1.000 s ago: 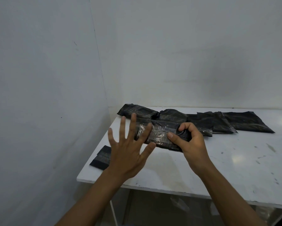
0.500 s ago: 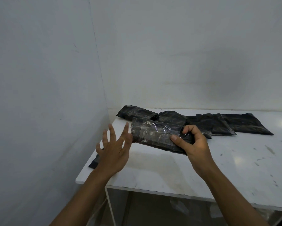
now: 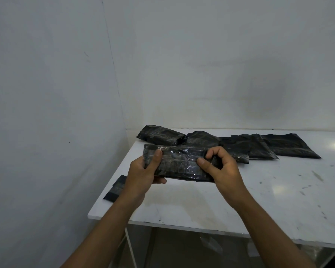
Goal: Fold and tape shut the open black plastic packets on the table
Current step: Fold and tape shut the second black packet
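Packet (image 3: 180, 163) partly hides other packets (image 3: 238, 146) (perhaps four) on table (image 3: 278, 200).

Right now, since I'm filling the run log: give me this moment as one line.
packet: held over table | left hand: grips its left end | right hand: pinches its right end | other packets: lying behind

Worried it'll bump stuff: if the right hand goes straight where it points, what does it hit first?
Probably the plump black packet lying behind the held packet; the right hand aims there, though depth is unclear.
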